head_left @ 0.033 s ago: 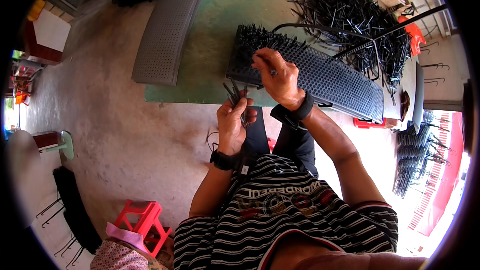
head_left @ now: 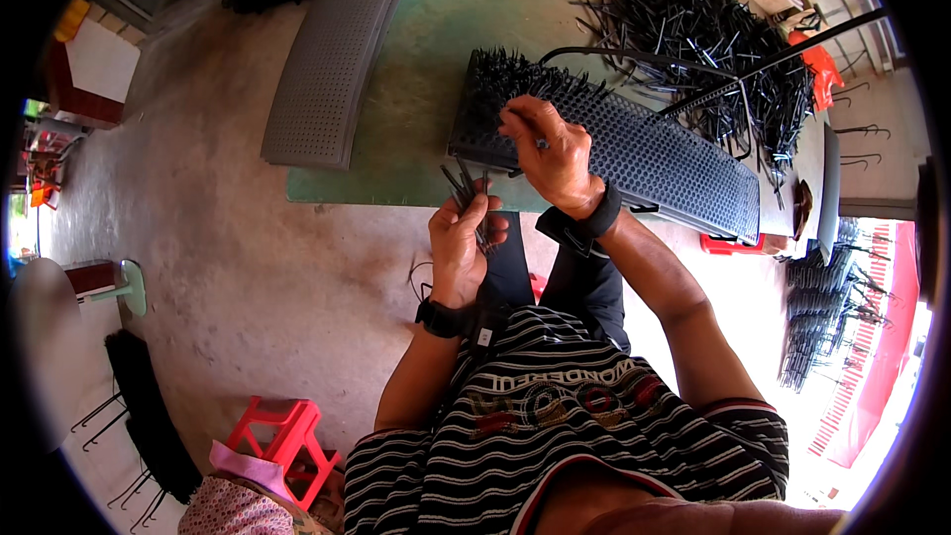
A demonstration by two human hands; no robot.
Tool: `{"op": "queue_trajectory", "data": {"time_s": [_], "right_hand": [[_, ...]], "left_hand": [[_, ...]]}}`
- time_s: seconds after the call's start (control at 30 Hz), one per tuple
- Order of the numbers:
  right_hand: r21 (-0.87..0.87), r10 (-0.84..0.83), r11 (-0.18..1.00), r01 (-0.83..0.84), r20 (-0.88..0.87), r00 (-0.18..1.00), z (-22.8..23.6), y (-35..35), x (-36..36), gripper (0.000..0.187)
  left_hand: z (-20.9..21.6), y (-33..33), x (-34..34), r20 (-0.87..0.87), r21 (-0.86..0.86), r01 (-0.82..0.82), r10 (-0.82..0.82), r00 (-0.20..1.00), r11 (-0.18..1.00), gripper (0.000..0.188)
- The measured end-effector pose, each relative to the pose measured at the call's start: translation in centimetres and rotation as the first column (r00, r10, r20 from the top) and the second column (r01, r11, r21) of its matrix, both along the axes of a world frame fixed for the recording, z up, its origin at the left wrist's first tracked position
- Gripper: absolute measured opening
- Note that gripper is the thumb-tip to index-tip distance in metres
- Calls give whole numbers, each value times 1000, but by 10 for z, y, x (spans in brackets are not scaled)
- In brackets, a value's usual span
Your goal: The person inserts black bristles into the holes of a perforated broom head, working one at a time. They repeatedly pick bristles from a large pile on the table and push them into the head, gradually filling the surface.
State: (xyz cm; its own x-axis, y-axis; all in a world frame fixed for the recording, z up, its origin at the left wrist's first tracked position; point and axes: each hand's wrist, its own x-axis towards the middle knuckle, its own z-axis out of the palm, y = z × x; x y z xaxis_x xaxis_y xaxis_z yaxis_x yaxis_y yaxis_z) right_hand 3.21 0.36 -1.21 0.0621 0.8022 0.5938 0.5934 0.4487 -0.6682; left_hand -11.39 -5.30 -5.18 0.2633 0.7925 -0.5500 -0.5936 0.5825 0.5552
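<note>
Black sticks (head_left: 463,181), a small bunch: held in the left hand (head_left: 459,236), just off the near edge of the table, at 8 o'clock from the holed board. Left fingers and thumb clamped on the bunch, ends fanning out toward 11 o'clock.

Holed board (head_left: 684,144), one, dark, thick: lies on the table, running from 10 to 4 o'clock. Upright sticks (head_left: 500,79), many, black: crowd its 10 o'clock end.

Right hand (head_left: 555,157): above the board's near edge at 9 o'clock, fingers bent; cannot tell whether the fingertips meet or grip anything.

Dark wristbands (head_left: 442,318), two: one per wrist.

From the board outward:
Black frame (head_left: 812,46), one: reaches across the board from 2 o'clock.
Loose sticks (head_left: 713,59), a heap, black, tangled: at 1 o'clock.
Orange bag (head_left: 820,69): at 2 o'clock, beside the heap.
Grey panels (head_left: 332,69), stacked, finely holed: at 10 o'clock.
Table (head_left: 475,0), green-topped: beneath these.
Stool (head_left: 282,436), one, red: on the floor at 7 o'clock.
</note>
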Motion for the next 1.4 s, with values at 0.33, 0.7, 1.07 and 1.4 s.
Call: {"op": "queue_trajectory", "data": {"time_s": [0.33,0.7,1.07,1.4], "right_hand": [[-21,118,992,-123,477,871,12,3,15,28],[-134,272,962,-237,529,804,27,17,25,13],[-148,305,952,-270,574,760,24,14,30,14],[-686,-111,701,-194,-375,920,30,-23,59,15]], "left_hand": [[6,-1,7,-9,25,47,-47,999,999,20],[10,-3,15,-13,17,65,-65,998,998,19],[10,-4,16,-24,37,55,-55,998,998,18],[16,3,38,25,61,170,-172,985,984,21]]}}
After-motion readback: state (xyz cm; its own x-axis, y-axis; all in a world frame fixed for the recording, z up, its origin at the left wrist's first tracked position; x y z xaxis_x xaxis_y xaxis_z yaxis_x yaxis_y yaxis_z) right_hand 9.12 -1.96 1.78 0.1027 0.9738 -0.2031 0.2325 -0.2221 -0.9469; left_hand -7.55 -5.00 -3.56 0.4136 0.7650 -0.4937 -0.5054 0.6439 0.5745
